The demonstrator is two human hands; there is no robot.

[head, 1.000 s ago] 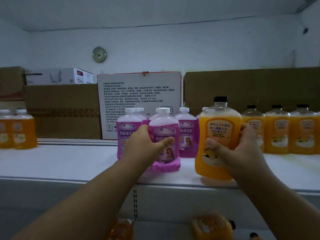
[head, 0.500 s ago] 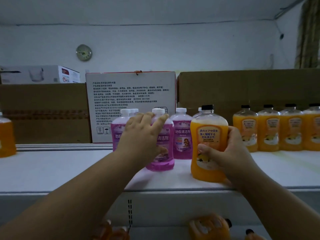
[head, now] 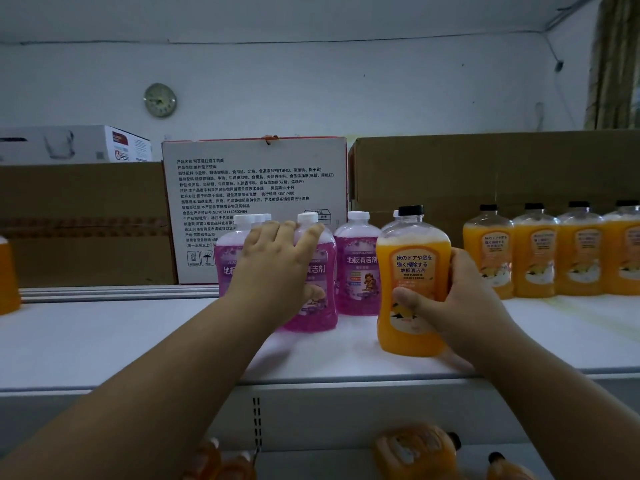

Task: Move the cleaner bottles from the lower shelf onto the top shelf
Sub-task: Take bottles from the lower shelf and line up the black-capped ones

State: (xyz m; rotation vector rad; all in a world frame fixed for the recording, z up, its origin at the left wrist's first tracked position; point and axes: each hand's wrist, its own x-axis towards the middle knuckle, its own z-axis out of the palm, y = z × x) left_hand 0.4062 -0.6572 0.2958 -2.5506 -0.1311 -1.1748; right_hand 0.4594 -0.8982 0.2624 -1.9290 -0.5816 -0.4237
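Since a second ago your left hand (head: 277,271) has let go of the pink bottle (head: 311,292), fingers spread; your right hand (head: 460,299) stays clamped on the orange bottle (head: 412,282), standing on the top shelf (head: 104,341); slide it back, then release.

Clear glossy plastic orange bottle (head: 412,282) with a black cap and a smooth printed label. Pink bottles (head: 356,268) in similar shiny plastic, white caps. Smooth, matt white top shelf (head: 104,337), possibly painted metal. Dull brown cardboard boxes (head: 485,168) behind; a white printed carton (head: 256,181), slightly glossy.
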